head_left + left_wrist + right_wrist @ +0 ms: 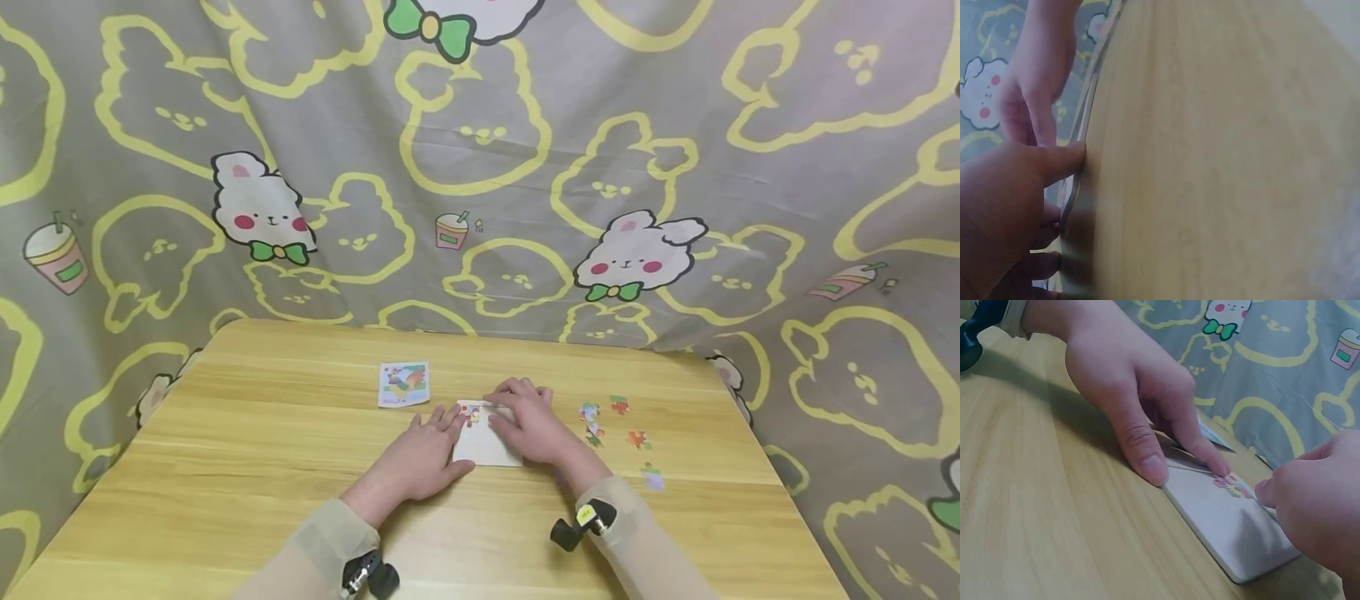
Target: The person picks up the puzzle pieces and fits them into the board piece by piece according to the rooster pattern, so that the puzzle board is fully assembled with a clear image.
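A white puzzle board (487, 450) lies flat in front of me, with a small joined patch of colourful puzzle pieces (472, 415) at its upper left corner. My left hand (427, 457) rests along the board's left side. In the right wrist view its index fingertip touches the patch, while the thumb lies at the board's edge. My right hand (527, 423) is bent over the upper right part of the board, its thumb and index finger close to the top edge beside the patch. Whether it pinches anything is hidden. The left wrist view shows the board only edge-on.
Several loose puzzle pieces (637, 439) are scattered on the wooden table (262, 442) right of the board. A square picture card (404, 384) of a colourful bird lies behind and left of it. A patterned curtain (487, 217) hangs around the table's back and sides.
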### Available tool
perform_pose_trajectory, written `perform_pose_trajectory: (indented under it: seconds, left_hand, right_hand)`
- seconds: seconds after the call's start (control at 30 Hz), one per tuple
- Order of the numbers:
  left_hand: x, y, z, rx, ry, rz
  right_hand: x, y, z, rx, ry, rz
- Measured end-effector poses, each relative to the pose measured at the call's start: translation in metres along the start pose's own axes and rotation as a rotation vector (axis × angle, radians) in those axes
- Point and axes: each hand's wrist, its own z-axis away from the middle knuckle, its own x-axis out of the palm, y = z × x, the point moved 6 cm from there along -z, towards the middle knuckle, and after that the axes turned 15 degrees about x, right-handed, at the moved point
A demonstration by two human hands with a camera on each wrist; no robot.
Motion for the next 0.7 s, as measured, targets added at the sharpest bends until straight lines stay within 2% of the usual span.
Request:
perform_pose_trajectory:
  seconds: [0.4,0.7]
  left_hand:
    - [0.0,-0.001,-0.001,-0.007,-0.009,0.042]
    - [0.0,0.0,-0.001,-0.004,0.0,0.038]
  right_hand:
    - [-0.027,0.019,0.018,0.03,0.058,-0.033]
    - [-0.049,0.047,0.032,0.132,0.011,-0.072]
